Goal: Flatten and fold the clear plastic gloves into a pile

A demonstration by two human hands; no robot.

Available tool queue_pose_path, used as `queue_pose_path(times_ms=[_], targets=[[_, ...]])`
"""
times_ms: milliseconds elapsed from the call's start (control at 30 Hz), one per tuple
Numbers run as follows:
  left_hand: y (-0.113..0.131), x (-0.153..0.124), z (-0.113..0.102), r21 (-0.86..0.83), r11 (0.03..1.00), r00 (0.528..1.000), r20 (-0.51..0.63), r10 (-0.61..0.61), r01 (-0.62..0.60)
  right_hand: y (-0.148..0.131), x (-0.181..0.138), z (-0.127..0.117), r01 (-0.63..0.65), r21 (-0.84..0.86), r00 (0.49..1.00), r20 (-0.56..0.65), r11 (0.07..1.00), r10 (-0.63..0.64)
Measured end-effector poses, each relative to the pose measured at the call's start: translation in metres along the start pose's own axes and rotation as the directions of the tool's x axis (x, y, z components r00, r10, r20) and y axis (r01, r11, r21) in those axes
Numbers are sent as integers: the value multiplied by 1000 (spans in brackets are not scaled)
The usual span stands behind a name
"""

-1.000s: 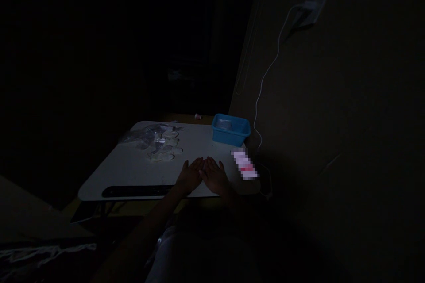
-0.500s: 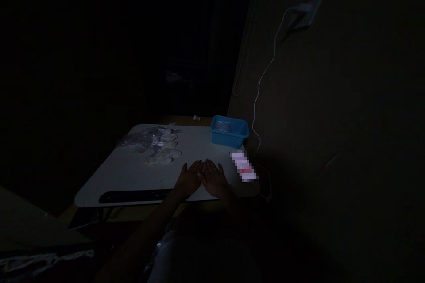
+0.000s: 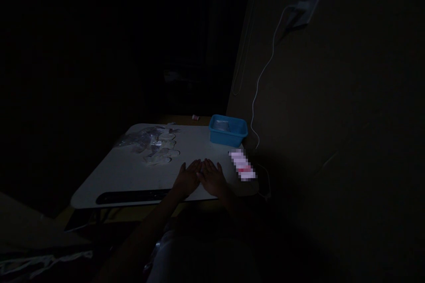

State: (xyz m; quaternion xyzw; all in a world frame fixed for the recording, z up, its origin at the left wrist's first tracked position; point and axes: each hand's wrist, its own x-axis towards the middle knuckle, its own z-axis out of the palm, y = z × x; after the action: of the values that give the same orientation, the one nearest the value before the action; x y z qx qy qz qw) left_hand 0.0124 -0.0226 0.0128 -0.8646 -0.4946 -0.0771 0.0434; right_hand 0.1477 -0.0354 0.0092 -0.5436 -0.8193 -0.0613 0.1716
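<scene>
My left hand (image 3: 187, 181) and my right hand (image 3: 212, 180) are side by side over the near edge of a white table (image 3: 129, 177). Their fingers are stretched out and their inner edges meet or overlap slightly. Neither holds anything. Ahead and to the left, several pale, flat pieces (image 3: 159, 155) lie beside a crumpled clear plastic bag (image 3: 142, 138); dim light hides what the pieces are. A blue plastic basket (image 3: 227, 138) stands at the far right corner, with a clear packet (image 3: 222, 125) inside. Right of my hands lies a lit, pixelated phone-like screen (image 3: 243, 165).
A white cable (image 3: 254, 101) hangs from a wall socket (image 3: 303, 11) on the right, ending near the table. Beyond the table's far edge lies a small pinkish-white cylinder (image 3: 195, 117). A dark slot (image 3: 133, 196) runs along the near edge. The room is very dark.
The view has shifted slightly, so the table and basket appear a little further left. My hands keep nearly the same pose, with fingers outstretched.
</scene>
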Motion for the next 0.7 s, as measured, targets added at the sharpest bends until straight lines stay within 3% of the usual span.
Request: queue_pose_path(times_ms=[433,567,667,700], targets=[[-3,2,6,-8,1000,999,-42,2,-2,2,2,3,19,70,1000,-3,997,-18],[-2,3,3,-8,1000,999,-52,-17,16,17,21,-5,-124,250,991,-18,960,133],[0,2,0,-10,1000,996,-90,-20,19,31,39,-10,-301,516,933,-16,802,360],[0,2,0,-9,1000,994,-106,-26,25,35,43,-11,-310,541,926,-14,782,377]])
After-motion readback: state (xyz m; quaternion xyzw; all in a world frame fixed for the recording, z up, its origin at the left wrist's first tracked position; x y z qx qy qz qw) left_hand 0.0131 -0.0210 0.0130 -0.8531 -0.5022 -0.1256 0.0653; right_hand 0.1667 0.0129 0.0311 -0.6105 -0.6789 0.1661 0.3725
